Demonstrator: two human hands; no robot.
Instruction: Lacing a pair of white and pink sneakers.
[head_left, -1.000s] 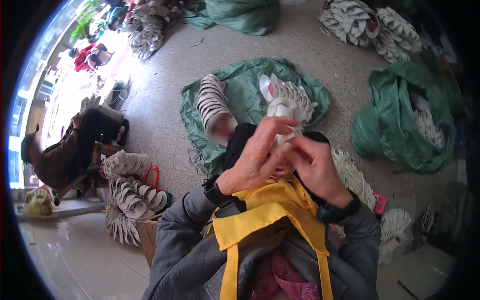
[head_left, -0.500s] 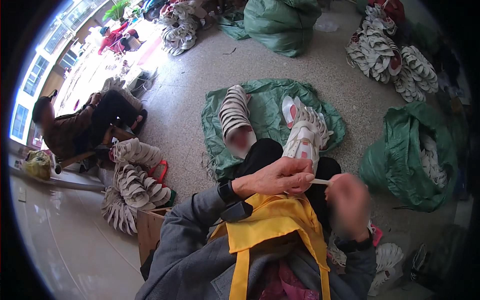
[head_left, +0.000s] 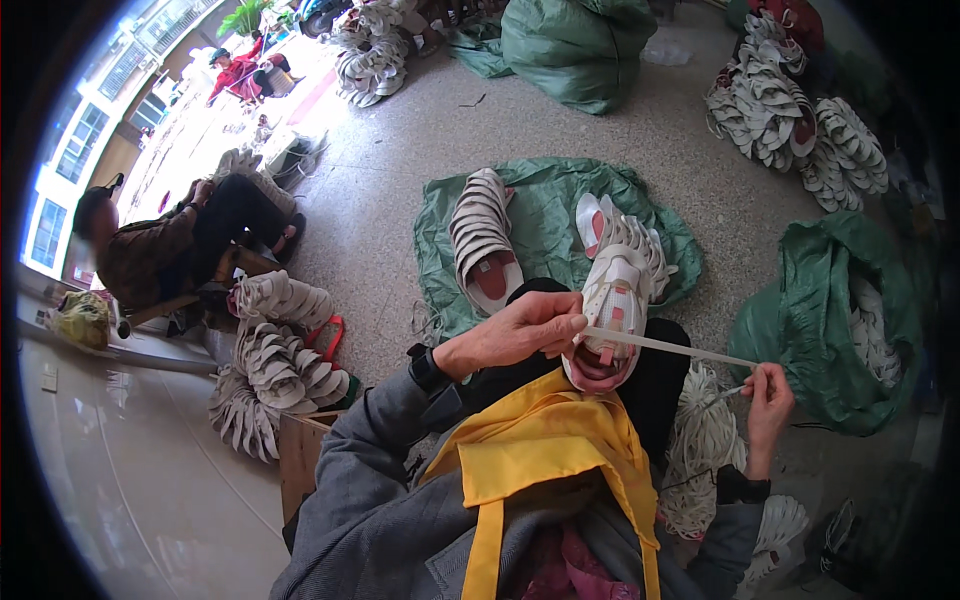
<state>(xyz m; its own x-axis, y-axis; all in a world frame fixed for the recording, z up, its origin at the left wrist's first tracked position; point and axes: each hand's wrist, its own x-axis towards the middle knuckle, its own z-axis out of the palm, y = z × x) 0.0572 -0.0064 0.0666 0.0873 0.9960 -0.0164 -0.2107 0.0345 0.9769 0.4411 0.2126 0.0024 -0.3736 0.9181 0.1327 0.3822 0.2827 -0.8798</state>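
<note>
A flat white shoelace (head_left: 672, 347) is drawn taut between my hands, above my dark-trousered knees. My left hand (head_left: 518, 328) pinches one part of it close to the shoe's opening. Farther right and lower, my right hand (head_left: 768, 405) grips the other part, with a thin end sticking out toward the left. Beneath the lace, a white and pink shoe upper (head_left: 612, 300) rests at my knees, its opening facing me. A row of nested white uppers (head_left: 655, 262) lies just beyond it. Beside my right wrist hangs a bundle of white laces (head_left: 705, 440).
A green sheet (head_left: 555, 225) on the floor holds a second stack of uppers (head_left: 482, 235). An open green sack (head_left: 800, 330) stands at right, a full one (head_left: 575, 55) ahead. More stacks (head_left: 275, 375) lie left, near a wooden box (head_left: 300, 455) and a seated person (head_left: 165, 245).
My hands have moved apart, the right one outward to the right, the left one slightly left. A longer stretch of lace now shows, and the shoe's opening and lace bundle are uncovered.
</note>
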